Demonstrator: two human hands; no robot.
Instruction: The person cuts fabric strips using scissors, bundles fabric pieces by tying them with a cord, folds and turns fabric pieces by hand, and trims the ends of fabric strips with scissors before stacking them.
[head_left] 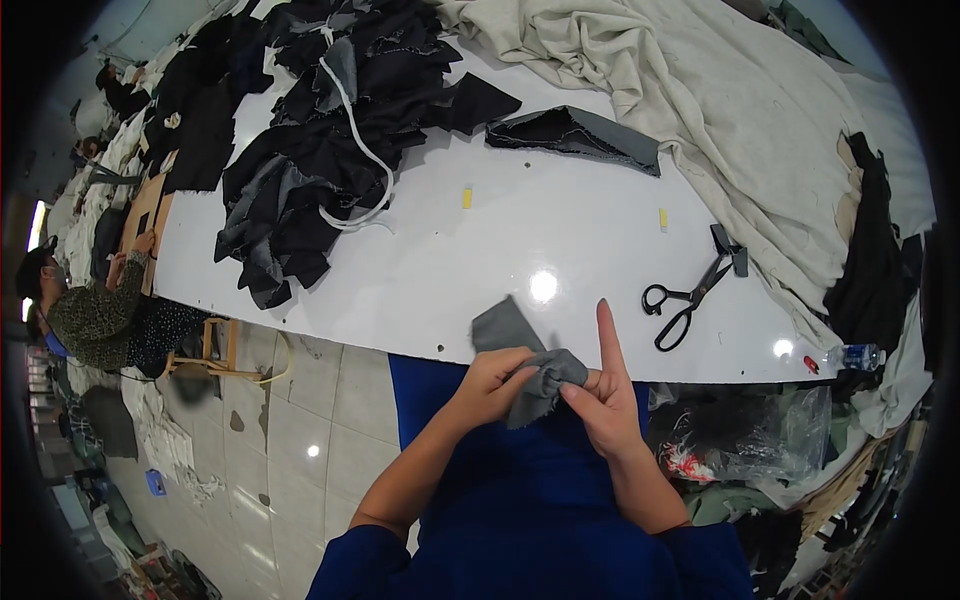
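A grey piece of cloth point(506, 327) is bunched up between my two hands, just off the table's front edge. One flap of it sticks up over the white tabletop. My left hand point(487, 390) is closed on its left side. With thumb and bent fingers, my right hand point(610, 402) pinches the crumpled right end, while its index finger points straight up. Part of the cloth is hidden behind the fingers. Black-handled scissors point(690, 296) lie on the table to the right of my hands, their blade tips by small dark cloth scraps point(738, 258).
On the white table point(400, 290) lie a heap of dark cloth pieces point(300, 150) with a white cord point(372, 155), a folded dark piece point(580, 135) and a large cream cloth point(720, 120). A plastic bottle point(858, 357) lies at right. A co-worker point(95, 310) sits at left.
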